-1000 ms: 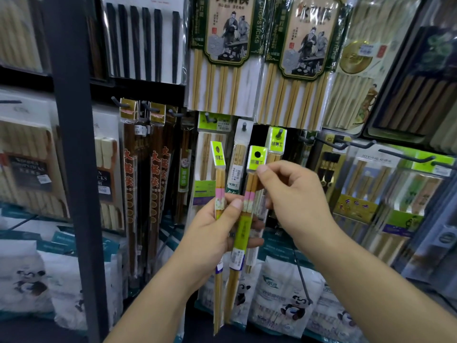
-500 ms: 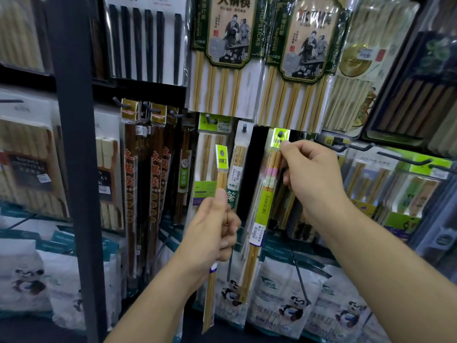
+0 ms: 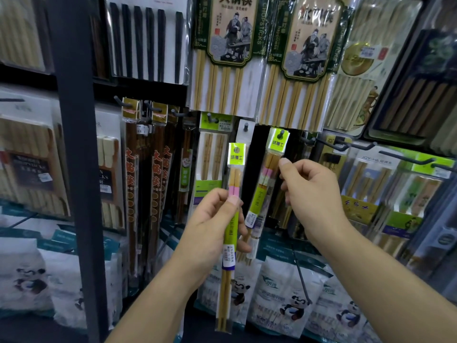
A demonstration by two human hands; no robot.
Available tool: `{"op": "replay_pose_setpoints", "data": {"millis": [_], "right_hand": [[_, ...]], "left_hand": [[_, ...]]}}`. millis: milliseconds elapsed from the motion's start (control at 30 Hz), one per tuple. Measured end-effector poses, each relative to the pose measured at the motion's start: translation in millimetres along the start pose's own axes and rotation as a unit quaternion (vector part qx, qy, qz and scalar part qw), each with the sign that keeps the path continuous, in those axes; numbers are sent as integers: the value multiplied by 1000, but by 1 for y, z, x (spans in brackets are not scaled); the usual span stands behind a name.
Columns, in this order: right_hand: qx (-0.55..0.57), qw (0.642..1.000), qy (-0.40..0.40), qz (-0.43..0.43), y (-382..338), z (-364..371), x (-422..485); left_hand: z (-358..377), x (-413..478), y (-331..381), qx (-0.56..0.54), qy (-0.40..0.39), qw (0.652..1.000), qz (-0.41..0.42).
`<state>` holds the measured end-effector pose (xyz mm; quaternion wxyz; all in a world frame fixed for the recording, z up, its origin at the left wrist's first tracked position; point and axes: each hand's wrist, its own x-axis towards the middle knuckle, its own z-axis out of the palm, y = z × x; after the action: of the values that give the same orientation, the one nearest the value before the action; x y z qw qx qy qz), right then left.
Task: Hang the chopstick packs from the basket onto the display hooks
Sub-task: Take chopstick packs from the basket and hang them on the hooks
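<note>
My left hand (image 3: 210,226) grips one slim chopstick pack (image 3: 231,226) upright by its middle, thumb on the pink band. Its green header card sits just left of a white-headed pack on the rack. A second, matching chopstick pack (image 3: 257,206) hangs on a display hook (image 3: 280,134) through its green header. My right hand (image 3: 314,194) hovers just right of that hung pack, fingers loosely curled and holding nothing, thumb tip close to the pack's edge. The basket is out of view.
A black upright post (image 3: 74,169) stands at the left. Big bamboo chopstick packs (image 3: 227,58) hang above, dark wooden ones (image 3: 155,169) to the left. Long black hooks (image 3: 405,157) jut out at the right. Panda-printed bags (image 3: 291,300) fill the shelf below.
My right hand carried the second pack up to the hook, hung it, let go and drew back slightly. My left hand raised its pack a little.
</note>
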<state>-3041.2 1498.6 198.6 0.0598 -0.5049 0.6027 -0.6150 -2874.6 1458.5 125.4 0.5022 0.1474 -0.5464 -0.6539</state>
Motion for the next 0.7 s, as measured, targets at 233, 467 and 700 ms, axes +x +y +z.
{"op": "replay_pose_setpoints", "data": {"millis": [233,467,700], "right_hand": [[47,995,-84,-39,-13,7,-18],[49,996,-47,-57,-20,6,-10],[59,997,13,-48,-23,3,14]], "left_hand": [[4,3,-8,51,-41,998,18],[6,3,-10,91,-47,994,40],[4,4,-18,172,-49,984,19]]}}
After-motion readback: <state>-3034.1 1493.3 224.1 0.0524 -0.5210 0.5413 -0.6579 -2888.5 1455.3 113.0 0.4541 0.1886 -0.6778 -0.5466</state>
